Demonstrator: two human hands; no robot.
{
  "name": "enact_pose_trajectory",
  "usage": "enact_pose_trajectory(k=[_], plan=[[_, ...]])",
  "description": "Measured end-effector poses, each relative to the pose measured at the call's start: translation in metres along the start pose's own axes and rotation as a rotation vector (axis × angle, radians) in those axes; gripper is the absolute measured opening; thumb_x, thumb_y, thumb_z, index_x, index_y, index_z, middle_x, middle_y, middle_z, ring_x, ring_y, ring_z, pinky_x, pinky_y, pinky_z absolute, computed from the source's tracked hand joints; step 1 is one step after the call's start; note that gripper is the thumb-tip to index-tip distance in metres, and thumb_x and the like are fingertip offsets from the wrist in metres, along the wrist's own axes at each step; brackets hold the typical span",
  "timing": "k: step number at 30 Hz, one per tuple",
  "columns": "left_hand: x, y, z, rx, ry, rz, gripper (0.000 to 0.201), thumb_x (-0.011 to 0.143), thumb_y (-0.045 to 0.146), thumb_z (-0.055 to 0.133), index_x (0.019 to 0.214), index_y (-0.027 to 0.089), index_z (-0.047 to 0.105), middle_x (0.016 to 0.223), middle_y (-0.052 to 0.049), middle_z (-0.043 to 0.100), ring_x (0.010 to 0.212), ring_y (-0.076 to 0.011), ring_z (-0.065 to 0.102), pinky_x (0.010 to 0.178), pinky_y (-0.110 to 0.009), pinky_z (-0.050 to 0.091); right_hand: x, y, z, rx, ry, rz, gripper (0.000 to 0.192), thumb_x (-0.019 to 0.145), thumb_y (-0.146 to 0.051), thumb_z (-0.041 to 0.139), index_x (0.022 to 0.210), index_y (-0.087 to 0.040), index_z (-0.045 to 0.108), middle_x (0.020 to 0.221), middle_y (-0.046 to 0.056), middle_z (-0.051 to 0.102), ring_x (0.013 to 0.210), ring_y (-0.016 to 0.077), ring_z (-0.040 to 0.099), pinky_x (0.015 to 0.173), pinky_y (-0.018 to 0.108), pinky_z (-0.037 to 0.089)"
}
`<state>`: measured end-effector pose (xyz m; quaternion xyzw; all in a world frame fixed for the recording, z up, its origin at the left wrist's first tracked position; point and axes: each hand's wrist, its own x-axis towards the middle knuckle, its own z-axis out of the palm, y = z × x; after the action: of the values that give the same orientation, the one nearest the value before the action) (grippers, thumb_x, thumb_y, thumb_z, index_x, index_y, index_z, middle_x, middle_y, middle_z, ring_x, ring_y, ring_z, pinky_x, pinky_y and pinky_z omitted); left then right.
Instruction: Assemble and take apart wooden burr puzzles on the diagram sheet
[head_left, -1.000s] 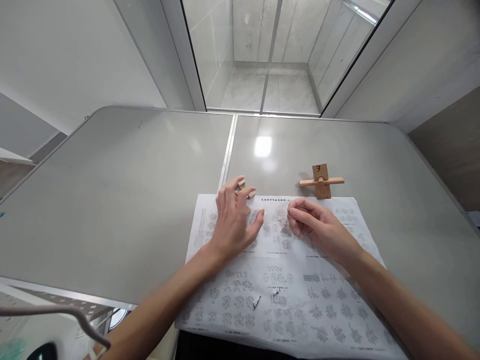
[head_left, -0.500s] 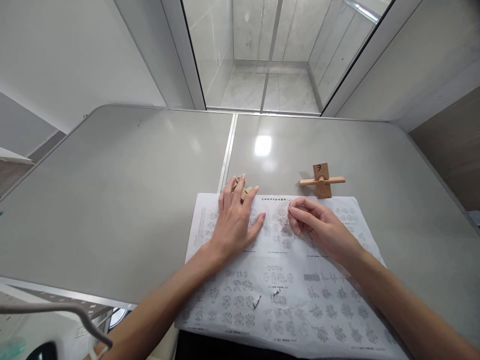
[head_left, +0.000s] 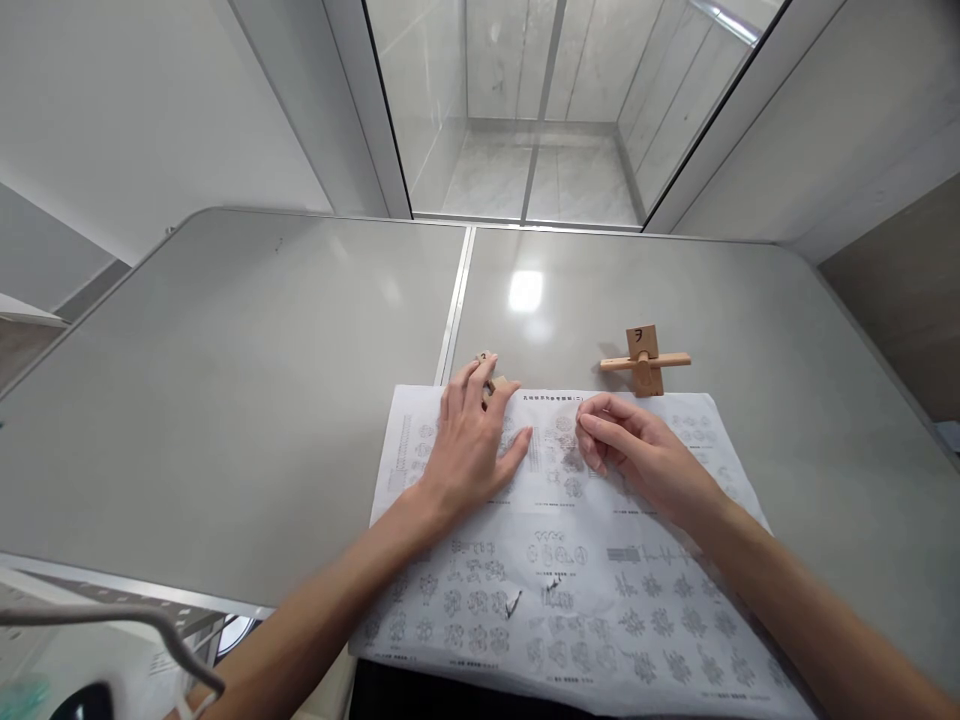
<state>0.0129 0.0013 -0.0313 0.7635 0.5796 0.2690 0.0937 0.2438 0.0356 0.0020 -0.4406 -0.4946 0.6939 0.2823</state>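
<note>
My left hand [head_left: 471, 425] reaches over the top edge of a printed sheet [head_left: 570, 640], its fingers spread and the thumb held away. Its fingertips touch light wooden puzzle pieces [head_left: 495, 386], which are partly hidden under them; one has a dark mark. Over the sheet's upper right part, my right hand [head_left: 630, 445] is closed, with the thumb and forefinger tips together. Whatever may be between them I cannot make out. Just past the sheet's top edge, beyond that hand, is a cross-shaped wooden puzzle assembly [head_left: 643, 362] with a black mark on its upright flat piece.
The sheet bears rows of small puzzle diagrams and two small torn spots. It lies on a grey table [head_left: 300, 380] with a metal seam strip [head_left: 457, 300]. A glass door [head_left: 540, 110] stands behind the table. At the lower left a grey cable [head_left: 112, 614] hangs in view.
The fingers of my left hand have shifted slightly to the right, and the wooden pieces under them now show a little differently. My right hand and the cross-shaped assembly stay put.
</note>
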Motion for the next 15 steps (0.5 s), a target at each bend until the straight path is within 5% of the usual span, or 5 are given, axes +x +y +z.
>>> enact_pose_trajectory(k=[5,15], plan=[[-0.0005,0.0023,-0.0016,-0.013,-0.024,-0.011,0.040,0.099,0.029,0.068,0.135,0.023,0.053,0.165,-0.019,0.039,0.153,-0.0401,0.038,0.118,-0.063,0.046,0.0000,0.0007,-0.0006,-0.001,-0.002,-0.006,0.034,0.097,-0.056,0.074,0.089,-0.025,0.065,0.075,0.000,0.059,0.065,0.0155,0.051,0.067,0.033,0.048],[-0.0021,-0.0017,0.0053,-0.033,0.006,-0.022,0.060,0.099,0.031,0.068,0.151,0.023,0.038,0.174,-0.024,0.023,0.159,-0.0431,0.031,0.122,-0.066,0.041,0.0003,0.0038,-0.0019,0.028,-0.012,0.004,0.029,0.099,-0.052,0.073,0.091,-0.025,0.065,0.074,-0.002,0.059,0.066,0.0150,0.050,0.068,0.031,0.045]])
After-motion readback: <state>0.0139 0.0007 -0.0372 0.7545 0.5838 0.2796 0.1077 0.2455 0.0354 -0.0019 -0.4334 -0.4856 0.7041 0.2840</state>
